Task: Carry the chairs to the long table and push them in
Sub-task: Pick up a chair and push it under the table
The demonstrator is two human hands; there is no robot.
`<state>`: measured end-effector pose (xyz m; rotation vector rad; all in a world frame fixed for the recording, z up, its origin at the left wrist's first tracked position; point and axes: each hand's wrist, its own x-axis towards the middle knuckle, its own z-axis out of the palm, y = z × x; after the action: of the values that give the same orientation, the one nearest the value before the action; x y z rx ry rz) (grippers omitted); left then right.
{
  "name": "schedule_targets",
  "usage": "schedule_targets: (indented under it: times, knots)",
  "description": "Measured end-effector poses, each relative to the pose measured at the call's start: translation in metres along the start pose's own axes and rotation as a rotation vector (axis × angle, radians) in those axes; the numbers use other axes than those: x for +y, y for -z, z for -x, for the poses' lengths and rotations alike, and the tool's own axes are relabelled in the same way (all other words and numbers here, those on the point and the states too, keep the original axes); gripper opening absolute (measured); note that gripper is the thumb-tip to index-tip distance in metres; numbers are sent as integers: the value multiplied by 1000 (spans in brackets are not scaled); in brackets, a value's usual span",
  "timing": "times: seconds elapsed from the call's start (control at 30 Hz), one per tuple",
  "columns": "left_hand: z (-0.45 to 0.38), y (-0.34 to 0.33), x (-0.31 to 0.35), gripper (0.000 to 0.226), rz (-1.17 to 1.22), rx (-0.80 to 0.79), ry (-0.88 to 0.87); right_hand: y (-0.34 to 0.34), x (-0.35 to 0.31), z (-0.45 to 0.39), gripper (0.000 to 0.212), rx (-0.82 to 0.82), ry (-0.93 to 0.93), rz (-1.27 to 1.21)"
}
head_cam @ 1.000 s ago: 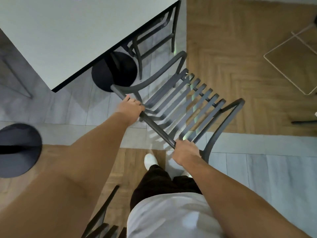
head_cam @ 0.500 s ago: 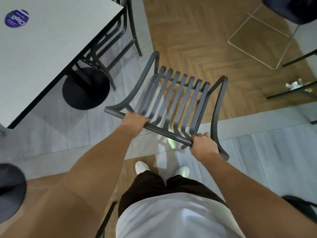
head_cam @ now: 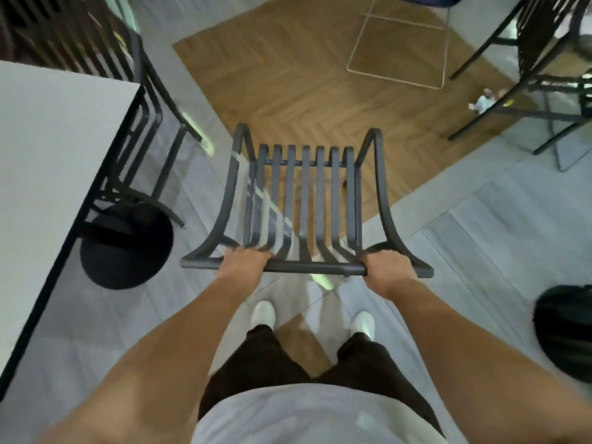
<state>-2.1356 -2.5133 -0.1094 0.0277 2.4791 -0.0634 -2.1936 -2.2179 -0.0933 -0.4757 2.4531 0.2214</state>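
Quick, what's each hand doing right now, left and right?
Left hand: closed on the top rail of the dark slatted chair.
Right hand: closed on the same rail, at its other end.

Grey-tiled floor [head_cam: 480, 251] with herringbone wood inlay [head_cam: 304, 81], round black table base [head_cam: 126, 248] on the tiles.

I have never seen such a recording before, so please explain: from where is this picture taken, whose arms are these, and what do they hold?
The camera sits on a person's head and looks down, so you see that person's own arms, legs and white shoes. There is no machine. The left hand and the right hand each grip the top bar of a dark metal chair with a slatted seat. To the left stands a pale table with a round black base, with another chair beside it. Its visible top is bare.
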Motion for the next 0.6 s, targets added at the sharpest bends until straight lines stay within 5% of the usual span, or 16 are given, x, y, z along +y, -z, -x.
schedule_targets:
  times: [0.6]
  knots:
    - [-4, 2, 21, 66, -71, 37, -242, -40, 2, 60, 29, -18, -209, -131]
